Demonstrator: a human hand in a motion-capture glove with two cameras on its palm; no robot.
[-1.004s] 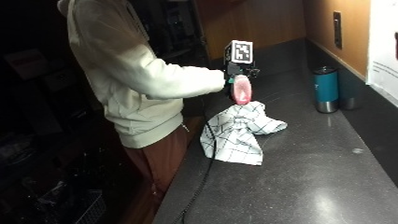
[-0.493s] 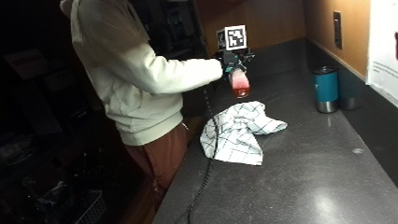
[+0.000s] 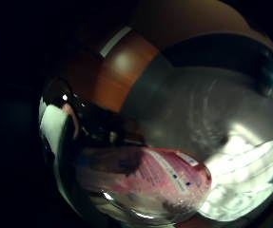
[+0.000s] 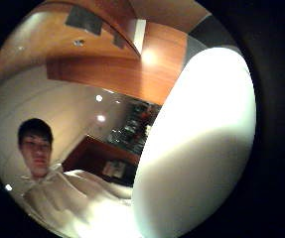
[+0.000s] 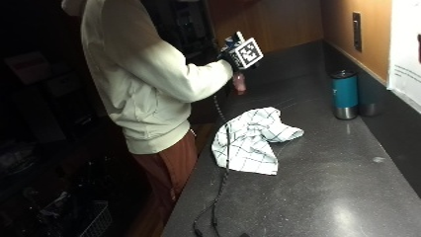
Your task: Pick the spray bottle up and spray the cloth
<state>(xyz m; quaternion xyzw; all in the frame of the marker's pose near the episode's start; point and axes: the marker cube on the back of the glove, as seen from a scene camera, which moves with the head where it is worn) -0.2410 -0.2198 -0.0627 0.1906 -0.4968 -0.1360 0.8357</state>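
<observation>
Dark grey speckled stone is forming the counter (image 5: 329, 197), which is running along a wood-panelled wall. Standing at its edge is a person in a cream hooded top (image 5: 141, 79) and rust-coloured trousers. Lying crumpled on the counter near the person is the white cloth (image 5: 253, 140) with a dark grid pattern, one corner hanging toward the edge. Well apart from it, against the wall, a teal tumbler (image 5: 345, 94) is standing upright. The gloved right hand (image 5: 231, 55) is raised above the counter, beyond the cloth, and is grasping the spray bottle (image 5: 239, 82) with fingers curled round its upper part. The bottle's pinkish body is hanging below the hand, clear of the counter. In the little finger side palm view, the bottle's clear body and pink label are filling the near field, with the cloth lying pale on the counter beyond it.
</observation>
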